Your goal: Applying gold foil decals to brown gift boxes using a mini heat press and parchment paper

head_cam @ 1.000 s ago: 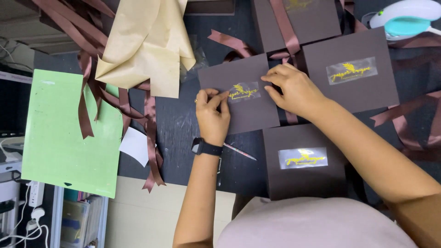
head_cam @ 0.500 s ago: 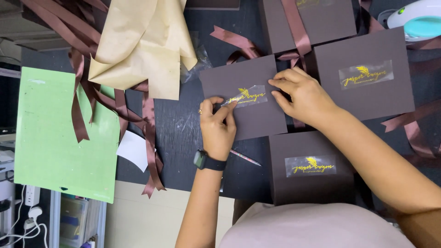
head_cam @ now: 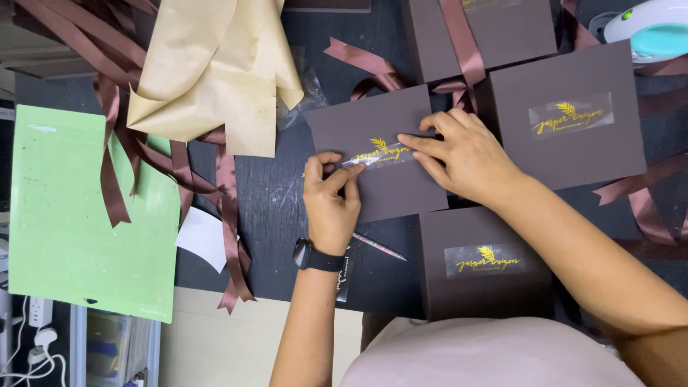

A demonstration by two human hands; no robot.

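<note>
Two dark brown flat boxes [head_cam: 573,115] [head_cam: 484,269] toward the desk's right edge already carry clear gold-lettered stickers; the left hand [head_cam: 331,197] and right hand [head_cam: 459,154] both press a third sticker [head_cam: 380,153] onto the middle box [head_cam: 380,186], fingers flat.

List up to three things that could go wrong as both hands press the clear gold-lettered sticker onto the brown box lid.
1. The left hand pins one end of the clear sticker and the right hand the other; uneven pressing may leave it crooked or creased on the brown box lid.
2. The lid overlaps a neighbouring box and could slide.
3. The thin tool by the left wrist may get knocked away.
</note>
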